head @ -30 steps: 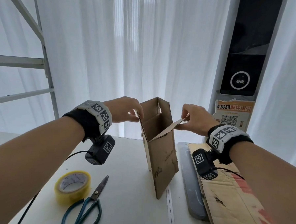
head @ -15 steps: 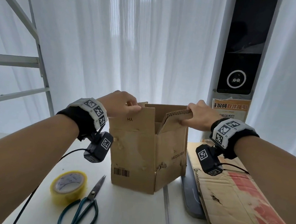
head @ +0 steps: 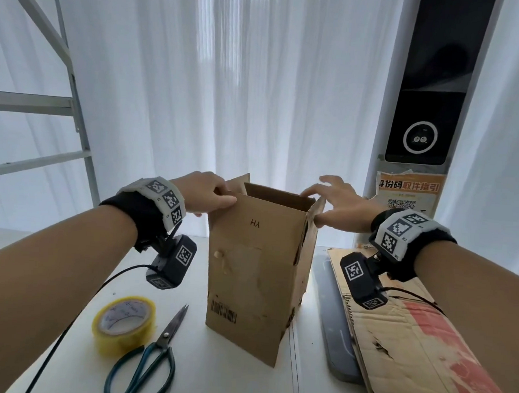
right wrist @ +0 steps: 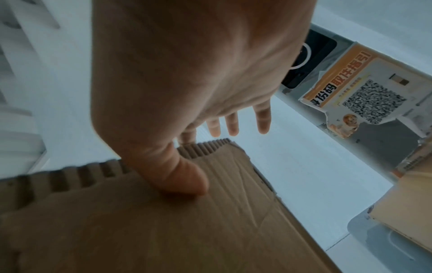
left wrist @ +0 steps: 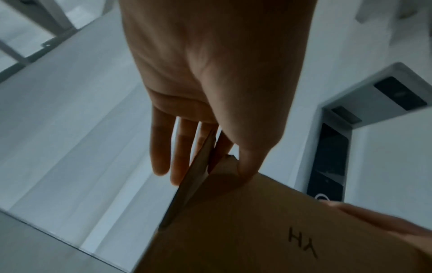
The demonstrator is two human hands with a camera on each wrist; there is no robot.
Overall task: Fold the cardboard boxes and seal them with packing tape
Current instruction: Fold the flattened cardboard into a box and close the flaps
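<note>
A brown cardboard box [head: 254,274] marked "HY" stands upright on the white table [head: 227,381], open at the top with its flaps up. My left hand [head: 213,195] grips its top left corner. In the left wrist view the thumb [left wrist: 245,166] lies on the front panel of the box [left wrist: 257,230] and the fingers lie behind the side flap. My right hand [head: 327,200] is at the top right corner with fingers spread and straight. Its thumb [right wrist: 187,181] touches the outer face of the right flap [right wrist: 163,230].
A yellow tape roll [head: 123,324] and teal-handled scissors [head: 150,362] lie front left of the box. At the right, flattened cardboard [head: 410,339] lies on a grey board [head: 333,320]. A metal frame [head: 76,111] stands at the left, and a black kiosk [head: 429,85] behind at the right.
The box has gone from nearly flat to squared open and has turned so that the "HY" panel faces me. My right hand has loosened its grip on the flap and spread its fingers.
</note>
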